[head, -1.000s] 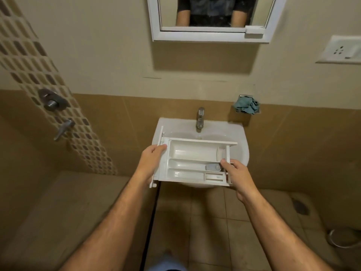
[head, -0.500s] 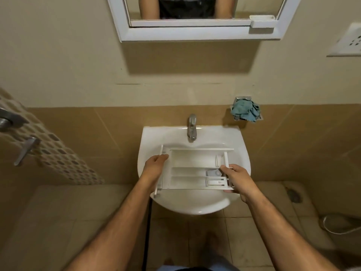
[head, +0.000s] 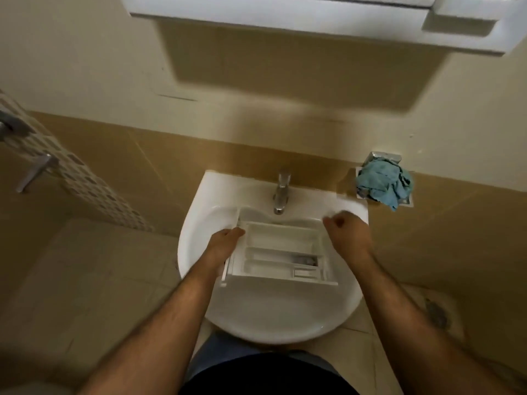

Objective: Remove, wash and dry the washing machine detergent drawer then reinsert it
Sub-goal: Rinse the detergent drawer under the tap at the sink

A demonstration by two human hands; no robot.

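Already out of the machine, the white detergent drawer [head: 278, 256] lies over the wash basin [head: 268, 315], gripped at its near-left edge by the left hand [head: 225, 242], while the right hand [head: 346, 235] hovers just beside its far-right corner, fingers curled on nothing. Washing, drying and reinserting seem still to come: beyond both hands the tap [head: 281, 192] runs no visible water, and a crumpled blue cloth [head: 383, 183] sits in a wall holder beyond the right hand, tan tiles around.

Drawer [head: 281, 256] fills the basin [head: 273, 317] under the tap [head: 281, 192]; right rim free.

Head view, steeply down over sink [head: 265, 317]
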